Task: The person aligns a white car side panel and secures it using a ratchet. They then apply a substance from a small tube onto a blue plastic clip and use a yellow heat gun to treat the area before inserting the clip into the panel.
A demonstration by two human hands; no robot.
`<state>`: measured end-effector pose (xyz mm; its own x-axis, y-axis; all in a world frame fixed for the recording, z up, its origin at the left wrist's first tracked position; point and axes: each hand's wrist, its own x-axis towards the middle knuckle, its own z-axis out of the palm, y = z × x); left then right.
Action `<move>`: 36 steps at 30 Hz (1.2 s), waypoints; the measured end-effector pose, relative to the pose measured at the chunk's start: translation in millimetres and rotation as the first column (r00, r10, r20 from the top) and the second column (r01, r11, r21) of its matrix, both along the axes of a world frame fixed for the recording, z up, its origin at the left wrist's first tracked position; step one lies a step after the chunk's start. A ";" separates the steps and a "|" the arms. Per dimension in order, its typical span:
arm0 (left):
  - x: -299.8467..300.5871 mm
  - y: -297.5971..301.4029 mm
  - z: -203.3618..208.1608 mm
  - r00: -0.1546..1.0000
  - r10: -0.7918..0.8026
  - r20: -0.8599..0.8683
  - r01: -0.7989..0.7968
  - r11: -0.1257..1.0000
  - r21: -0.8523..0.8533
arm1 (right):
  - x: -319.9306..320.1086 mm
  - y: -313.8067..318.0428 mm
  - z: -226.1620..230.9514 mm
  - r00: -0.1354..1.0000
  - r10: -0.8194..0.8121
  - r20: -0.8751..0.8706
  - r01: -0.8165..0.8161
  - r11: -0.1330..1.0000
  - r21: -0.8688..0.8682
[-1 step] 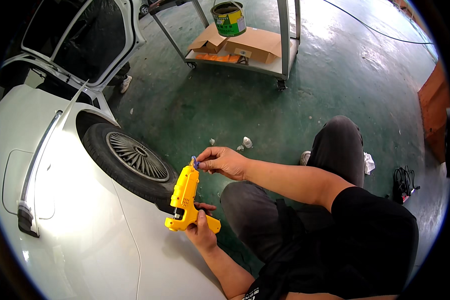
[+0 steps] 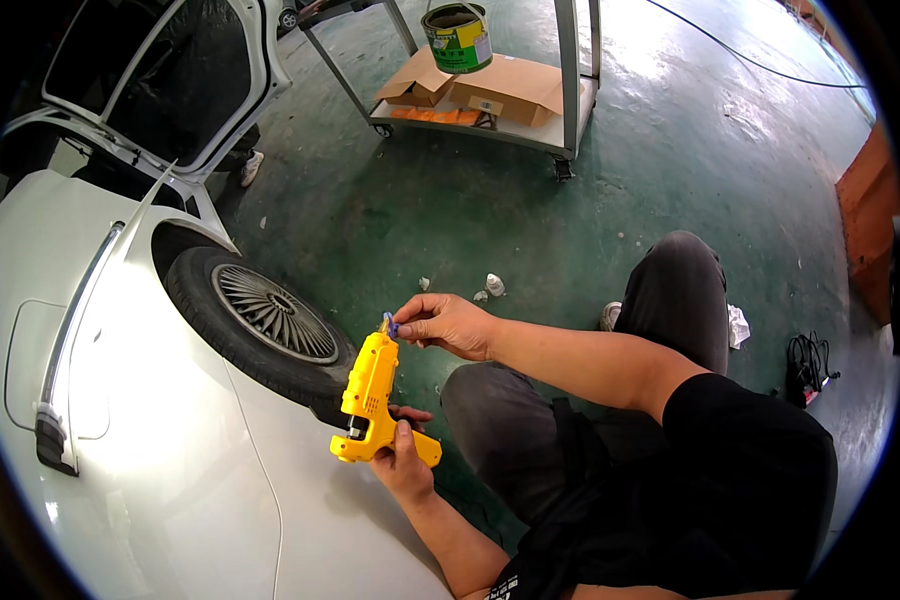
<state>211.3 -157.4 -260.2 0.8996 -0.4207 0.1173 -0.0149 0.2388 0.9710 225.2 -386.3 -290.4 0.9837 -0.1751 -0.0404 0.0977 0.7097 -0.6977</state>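
Note:
My left hand (image 2: 406, 467) is wrapped round the handle of a yellow hot glue gun (image 2: 372, 375), its nozzle pointing away from me. At the nozzle tip, my right hand (image 2: 452, 325) pinches a small blue-purple tab (image 2: 392, 328) between thumb and fingers. The tab is right against or just beside the nozzle; I cannot tell whether they touch. Just left of the gun is the white car's body panel (image 2: 180, 420), with a wheel (image 2: 273, 312) beyond it.
A metal trolley (image 2: 570, 100) stands ahead, with cardboard boxes (image 2: 510, 85) on its shelf and a green-yellow can (image 2: 457, 38) above them. Crumpled white scraps (image 2: 495, 285) lie on the green floor. A black cable bundle (image 2: 808, 365) is at right. Someone's shoe (image 2: 252, 168) shows by the open car door (image 2: 185, 80).

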 end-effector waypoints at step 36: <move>0.7 0.5 -1.3 0.999 0.030 0.020 -0.031 0.999 0.015 | -0.9 -0.1 5.9 0.999 -0.036 0.021 0.036 0.999 0.004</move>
